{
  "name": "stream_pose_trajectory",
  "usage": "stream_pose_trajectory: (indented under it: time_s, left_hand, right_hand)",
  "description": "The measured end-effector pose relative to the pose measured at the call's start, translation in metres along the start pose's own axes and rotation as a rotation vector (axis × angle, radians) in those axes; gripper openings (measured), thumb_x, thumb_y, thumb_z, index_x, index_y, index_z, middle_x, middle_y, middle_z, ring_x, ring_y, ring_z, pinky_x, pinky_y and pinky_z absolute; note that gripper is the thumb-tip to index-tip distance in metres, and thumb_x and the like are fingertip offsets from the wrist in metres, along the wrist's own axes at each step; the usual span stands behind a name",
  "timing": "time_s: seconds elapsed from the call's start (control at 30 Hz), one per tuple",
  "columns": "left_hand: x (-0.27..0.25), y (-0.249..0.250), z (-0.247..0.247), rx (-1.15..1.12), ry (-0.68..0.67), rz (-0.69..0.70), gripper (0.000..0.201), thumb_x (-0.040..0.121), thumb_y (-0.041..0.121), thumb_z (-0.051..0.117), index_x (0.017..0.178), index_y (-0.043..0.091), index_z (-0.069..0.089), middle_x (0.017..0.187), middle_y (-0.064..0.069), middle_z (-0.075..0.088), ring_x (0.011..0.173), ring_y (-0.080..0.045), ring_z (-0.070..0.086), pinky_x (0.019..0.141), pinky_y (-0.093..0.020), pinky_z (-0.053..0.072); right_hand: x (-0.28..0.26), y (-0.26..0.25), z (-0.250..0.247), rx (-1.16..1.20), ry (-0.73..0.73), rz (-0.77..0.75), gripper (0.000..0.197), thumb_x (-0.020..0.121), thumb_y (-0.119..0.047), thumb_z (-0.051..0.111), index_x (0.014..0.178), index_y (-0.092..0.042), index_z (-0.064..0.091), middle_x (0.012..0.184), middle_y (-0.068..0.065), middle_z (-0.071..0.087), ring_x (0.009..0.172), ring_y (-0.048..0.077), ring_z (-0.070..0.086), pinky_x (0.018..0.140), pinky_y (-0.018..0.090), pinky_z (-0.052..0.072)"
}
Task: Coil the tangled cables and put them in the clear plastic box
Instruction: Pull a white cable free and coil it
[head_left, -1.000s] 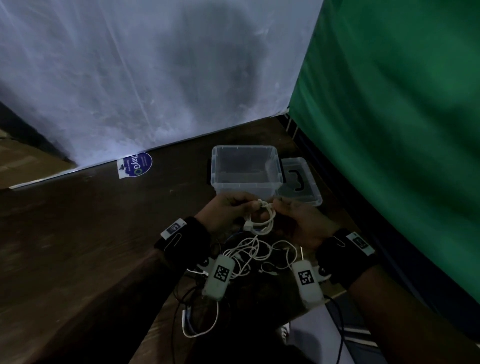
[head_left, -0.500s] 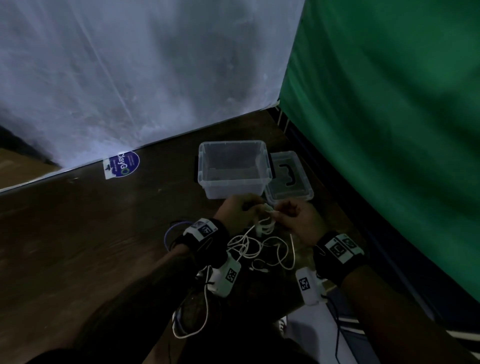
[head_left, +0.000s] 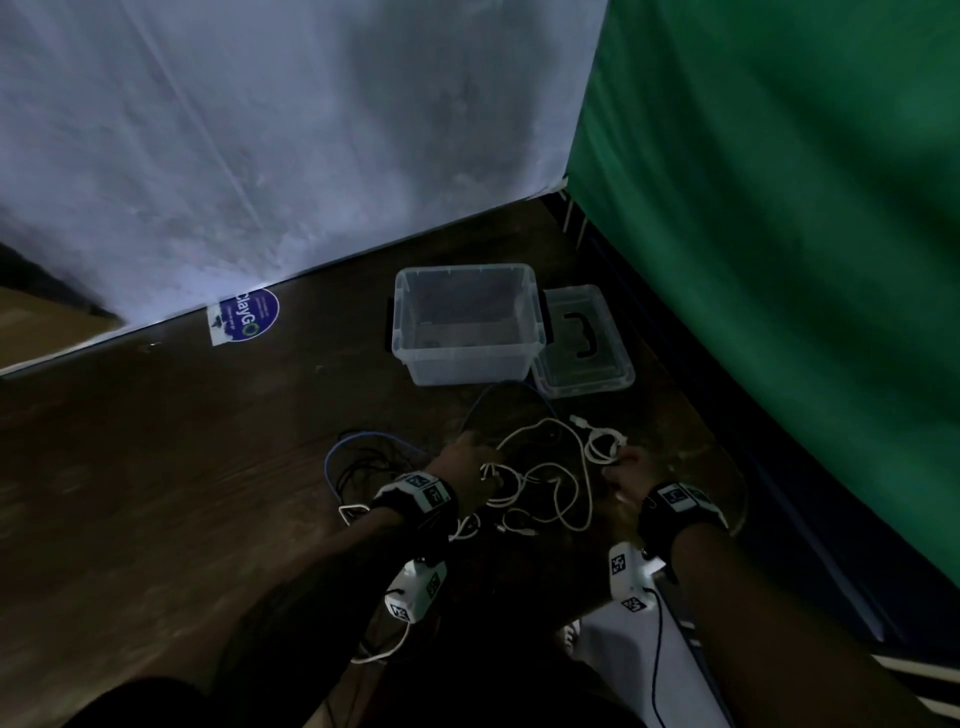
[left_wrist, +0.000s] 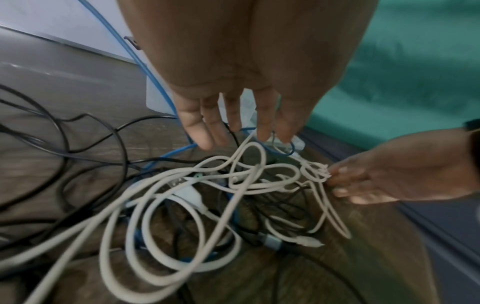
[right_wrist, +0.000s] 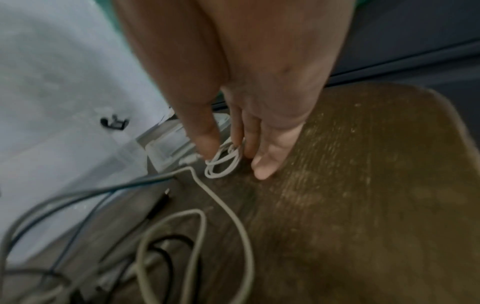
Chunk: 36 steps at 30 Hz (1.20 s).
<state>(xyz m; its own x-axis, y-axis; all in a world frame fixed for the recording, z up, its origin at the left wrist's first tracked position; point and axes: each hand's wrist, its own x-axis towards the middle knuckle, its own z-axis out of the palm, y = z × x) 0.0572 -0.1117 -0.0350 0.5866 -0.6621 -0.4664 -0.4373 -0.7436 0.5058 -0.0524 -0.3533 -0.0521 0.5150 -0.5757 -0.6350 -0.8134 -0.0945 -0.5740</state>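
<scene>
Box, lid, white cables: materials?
Box: clear rigid plastic, glossy; table shows through the walls. Lid: same clear plastic, with a dark handle, likely plastic. White cables: flexible matte jacket, probably rubbery plastic; they hold loose loops.

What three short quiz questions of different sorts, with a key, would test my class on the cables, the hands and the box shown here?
1. True or false: the clear plastic box already holds a coiled cable.
2. Which hand pinches the small coiled white cable? A) the left hand B) the right hand C) neither
3. Fill in: the box's clear plastic lid with a black handle lies on the wooden table to the ____ of the box.

Key: 1 false, no coil is visible inside it; 2 B, the left hand's fingers hang straight over the loose tangle of white, black and blue cables; 3 right.
</scene>
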Motion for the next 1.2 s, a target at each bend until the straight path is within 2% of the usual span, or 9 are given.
stream_pose_trajectory:
  time_s: [0.17, 0.27, 0.4, 0.6, 0.7, 0.77, 0.83, 1.03, 1.2]
  left_hand:
    - [0.008, 0.001, -0.002, 0.086, -0.048, -0.011, 0.049, 0.092, 0.034, 0.058, 0.139, 0.026, 0.048, 0.154, -0.010, 0.020, 0.136, -0.037, 0.030, 0.110, -0.043, 0.034]
    - [0.011, 0.002, -0.003, 0.116, -0.087, -0.021, 0.052, 0.092, 0.034, 0.055, 0.142, 0.025, 0.043, 0.158, -0.007, 0.015, 0.139, -0.038, 0.025, 0.111, -0.046, 0.032]
    - [0.008, 0.005, -0.010, 0.153, -0.059, 0.013, 0.054, 0.093, 0.033, 0.054, 0.143, 0.017, 0.041, 0.157, -0.004, 0.026, 0.136, -0.034, 0.030, 0.110, -0.040, 0.032]
    - [-0.025, -0.001, -0.030, 0.127, 0.229, 0.277, 0.040, 0.090, 0.032, 0.048, 0.125, 0.019, 0.062, 0.140, -0.002, 0.052, 0.111, -0.033, 0.048, 0.092, -0.040, 0.045]
    - [-0.044, -0.001, -0.048, -0.056, 0.409, 0.374, 0.017, 0.086, 0.023, 0.060, 0.097, 0.016, 0.072, 0.105, -0.004, 0.069, 0.091, -0.027, 0.058, 0.080, -0.039, 0.050]
    - [-0.054, 0.004, -0.062, -0.303, 0.458, 0.286, 0.006, 0.085, 0.024, 0.065, 0.087, 0.019, 0.066, 0.087, -0.002, 0.068, 0.080, -0.021, 0.063, 0.073, -0.039, 0.053]
    - [-0.060, 0.008, -0.074, -0.519, 0.468, 0.217, 0.014, 0.089, 0.021, 0.065, 0.082, 0.022, 0.053, 0.073, 0.001, 0.060, 0.064, -0.009, 0.057, 0.061, -0.029, 0.051]
    - [-0.080, -0.003, -0.097, -0.964, 0.321, 0.131, 0.012, 0.099, 0.008, 0.048, 0.101, 0.001, 0.056, 0.074, -0.005, 0.054, 0.055, -0.002, 0.055, 0.053, -0.018, 0.047]
    - [-0.083, -0.032, -0.094, -1.043, 0.163, 0.019, 0.021, 0.100, 0.017, 0.048, 0.102, 0.001, 0.060, 0.084, -0.016, 0.050, 0.074, -0.024, 0.050, 0.061, -0.029, 0.045]
  right_hand:
    - [-0.010, 0.001, -0.006, -0.139, -0.066, -0.080, 0.034, 0.088, 0.006, 0.062, 0.122, 0.009, 0.059, 0.127, 0.023, 0.060, 0.121, 0.036, 0.055, 0.098, 0.035, 0.041]
    - [-0.008, 0.002, -0.006, -0.152, 0.077, -0.163, 0.032, 0.084, -0.002, 0.069, 0.115, 0.005, 0.065, 0.122, 0.023, 0.063, 0.115, 0.038, 0.059, 0.098, 0.037, 0.044]
    - [-0.024, -0.011, 0.007, -0.288, 0.229, -0.530, 0.037, 0.081, -0.010, 0.071, 0.116, -0.003, 0.065, 0.122, 0.018, 0.062, 0.112, 0.034, 0.059, 0.098, 0.044, 0.048]
    - [-0.059, -0.061, 0.038, -0.510, -0.023, -0.921, 0.054, 0.092, -0.024, 0.058, 0.144, -0.017, 0.046, 0.153, 0.004, 0.039, 0.142, 0.023, 0.032, 0.118, 0.038, 0.024]
    - [-0.076, -0.094, 0.039, -0.515, -0.077, -1.001, 0.033, 0.090, -0.031, 0.060, 0.118, -0.016, 0.067, 0.118, 0.006, 0.068, 0.111, 0.023, 0.061, 0.097, 0.037, 0.046]
    - [-0.093, -0.115, 0.037, -0.398, -0.161, -0.969, 0.016, 0.094, -0.030, 0.061, 0.099, -0.017, 0.069, 0.093, 0.000, 0.069, 0.085, 0.016, 0.063, 0.075, 0.031, 0.048]
    - [-0.109, -0.135, 0.033, -0.266, -0.201, -0.910, 0.012, 0.097, -0.027, 0.058, 0.097, -0.017, 0.065, 0.089, -0.004, 0.065, 0.082, 0.010, 0.061, 0.070, 0.024, 0.046]
    - [-0.121, -0.174, -0.007, 0.050, 0.076, -0.937, 0.014, 0.096, -0.020, 0.060, 0.089, -0.010, 0.066, 0.079, 0.004, 0.064, 0.066, 0.005, 0.054, 0.059, 0.011, 0.040]
    - [-0.117, -0.177, -0.037, 0.279, 0.374, -0.937, 0.018, 0.094, -0.021, 0.059, 0.077, -0.018, 0.064, 0.068, 0.002, 0.058, 0.060, 0.007, 0.047, 0.057, 0.018, 0.039]
